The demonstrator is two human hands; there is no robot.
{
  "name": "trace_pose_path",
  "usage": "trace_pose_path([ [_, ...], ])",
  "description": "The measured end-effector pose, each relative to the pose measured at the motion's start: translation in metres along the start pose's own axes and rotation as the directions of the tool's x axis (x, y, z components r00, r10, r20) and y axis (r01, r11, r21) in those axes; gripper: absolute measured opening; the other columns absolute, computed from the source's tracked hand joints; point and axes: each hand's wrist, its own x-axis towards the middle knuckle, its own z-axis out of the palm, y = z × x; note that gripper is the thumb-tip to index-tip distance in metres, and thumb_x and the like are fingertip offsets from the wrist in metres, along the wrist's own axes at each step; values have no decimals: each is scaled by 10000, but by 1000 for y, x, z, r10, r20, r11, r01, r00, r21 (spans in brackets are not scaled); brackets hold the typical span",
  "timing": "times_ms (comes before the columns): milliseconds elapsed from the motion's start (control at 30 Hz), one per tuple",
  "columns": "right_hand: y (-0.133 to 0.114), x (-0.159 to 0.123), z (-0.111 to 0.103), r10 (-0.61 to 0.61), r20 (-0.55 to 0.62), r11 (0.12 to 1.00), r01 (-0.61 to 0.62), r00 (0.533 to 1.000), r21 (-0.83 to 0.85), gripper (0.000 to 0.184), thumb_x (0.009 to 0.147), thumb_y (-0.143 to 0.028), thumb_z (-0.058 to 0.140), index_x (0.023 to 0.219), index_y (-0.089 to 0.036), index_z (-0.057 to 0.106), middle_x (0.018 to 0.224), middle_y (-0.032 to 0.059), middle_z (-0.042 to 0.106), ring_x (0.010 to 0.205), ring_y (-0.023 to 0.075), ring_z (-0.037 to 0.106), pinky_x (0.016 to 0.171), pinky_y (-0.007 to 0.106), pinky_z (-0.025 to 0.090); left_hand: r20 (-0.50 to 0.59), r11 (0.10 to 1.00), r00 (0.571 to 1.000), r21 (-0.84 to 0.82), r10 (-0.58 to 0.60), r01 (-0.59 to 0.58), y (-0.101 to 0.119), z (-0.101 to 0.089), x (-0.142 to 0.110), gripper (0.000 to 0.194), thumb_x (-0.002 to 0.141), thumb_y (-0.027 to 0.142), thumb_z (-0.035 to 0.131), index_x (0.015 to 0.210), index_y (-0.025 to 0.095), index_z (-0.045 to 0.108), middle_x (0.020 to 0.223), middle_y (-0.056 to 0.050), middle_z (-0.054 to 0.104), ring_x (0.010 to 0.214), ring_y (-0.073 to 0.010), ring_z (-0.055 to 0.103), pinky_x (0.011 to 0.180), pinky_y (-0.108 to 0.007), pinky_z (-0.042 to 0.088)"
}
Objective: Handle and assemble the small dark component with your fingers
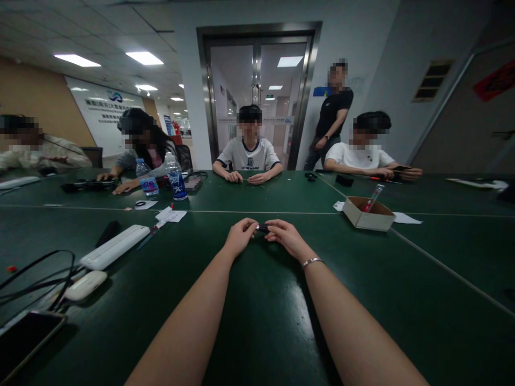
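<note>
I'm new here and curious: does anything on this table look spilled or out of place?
I see no spill. Slightly untidy, though: a black cable loops loosely at the left, and a small red piece lies near it.

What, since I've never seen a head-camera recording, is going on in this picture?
There's no machine here: these are a person's bare left hand and bare right hand. The one picture comes from a camera on that person's head, looking forward and down. Between them they hold a small, slim, dark object with a silvery end, too small to identify. On the dark-green table, a long white block and a flat dark-screened phone lie to the left; a pale open-topped box stands to the right. Other people are beyond.
</note>
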Motion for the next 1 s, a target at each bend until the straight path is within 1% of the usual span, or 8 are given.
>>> trace_pose_path([
  [133,0,0,-1,-5,11,1000,5,1000,5,125,796,-76,679,910,-117,650,734,53,668,591,121,666,545,174,551,2,999,999,-22,-40,40,6,1,-1,234,807,357,572,910,162,653,747,-35,639,651,-132,579,585,-228,461],
  [267,1,0,-1,-14,-1,1000,14,1000,7,122,798,-71,669,907,-121,646,731,49,669,585,118,662,543,171,549,3,998,998,-20,-56,57,8,1,-2,211,807,298,564,928,152,656,752,-42,648,666,-135,590,614,-236,465],
  [400,0,-1,0,-5,1,1000,5,1000,10,132,790,-75,683,907,-117,639,735,54,670,588,118,664,550,169,548,17,999,999,7,-49,49,2,-1,-1,253,823,348,554,936,144,653,754,-52,653,672,-143,593,612,-245,463],
  [533,-2,-2,0,4,13,1000,-4,1000,-9,142,812,-56,632,941,-114,618,759,61,673,615,128,676,583,187,558,11,999,1000,20,-28,28,-2,-2,0,294,828,414,544,938,164,654,792,-49,660,693,-148,596,591,-236,456],
  [600,-2,-2,-1,-3,40,999,5,999,-41,180,807,-51,621,973,-119,606,762,52,672,605,128,674,546,182,544,-5,1000,1000,19,-19,19,-1,-2,-1,302,827,428,543,940,172,655,836,-50,662,707,-149,599,570,-226,449],
  [733,3,2,-1,-26,119,985,46,993,-168,259,769,-59,653,1014,-120,593,692,10,655,506,98,619,430,153,464,-18,1000,1000,-21,-19,19,3,-2,-1,323,820,438,546,975,174,651,898,-52,658,709,-141,604,526,-199,434],
  [867,9,8,0,8,183,949,50,983,-313,224,736,-60,685,941,-111,608,617,-9,639,494,89,590,454,165,472,-11,999,1000,-47,-26,26,2,-1,0,325,798,434,583,970,166,649,862,-49,653,657,-124,605,492,-180,419],
  [1000,11,9,2,1,170,948,53,985,-315,250,729,-9,658,956,-108,625,673,3,658,535,86,601,482,166,486,1,996,999,-75,-42,42,1,-1,1,305,796,416,597,957,161,644,892,-61,659,639,-120,627,481,-174,416],
])
